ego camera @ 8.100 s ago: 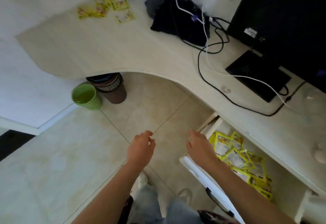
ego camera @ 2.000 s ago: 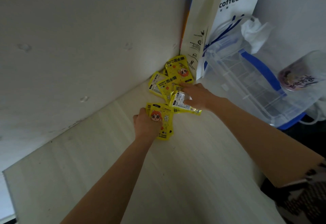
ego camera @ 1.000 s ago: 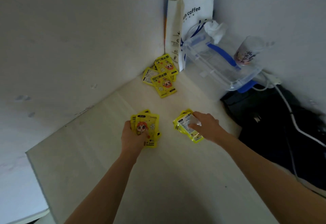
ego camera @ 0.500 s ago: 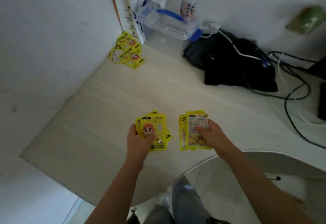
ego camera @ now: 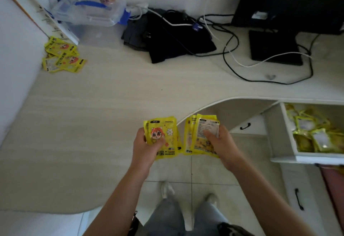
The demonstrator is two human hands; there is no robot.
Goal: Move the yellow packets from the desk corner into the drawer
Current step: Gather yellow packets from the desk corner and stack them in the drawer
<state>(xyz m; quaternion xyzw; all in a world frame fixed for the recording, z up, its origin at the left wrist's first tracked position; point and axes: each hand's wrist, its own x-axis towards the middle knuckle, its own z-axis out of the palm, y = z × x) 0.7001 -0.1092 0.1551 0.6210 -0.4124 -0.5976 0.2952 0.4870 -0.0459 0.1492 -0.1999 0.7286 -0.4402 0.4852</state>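
In the head view, two stacks of yellow packets (ego camera: 163,139) have been carried back from the corner, one pinched by the left hand (ego camera: 145,146), one by the right hand (ego camera: 219,142). The open drawer (ego camera: 283,135) is now near; some packets (ego camera: 62,56) are left at the worktop (ego camera: 111,105) corner.

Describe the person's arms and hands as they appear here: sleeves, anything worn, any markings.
Both forearms are bare from the bottom of the frame to the wrist, with no sleeves in view. The left hand and right hand wear no gloves, and no watch, bracelet or ring shows on them. No markings are visible on either arm.
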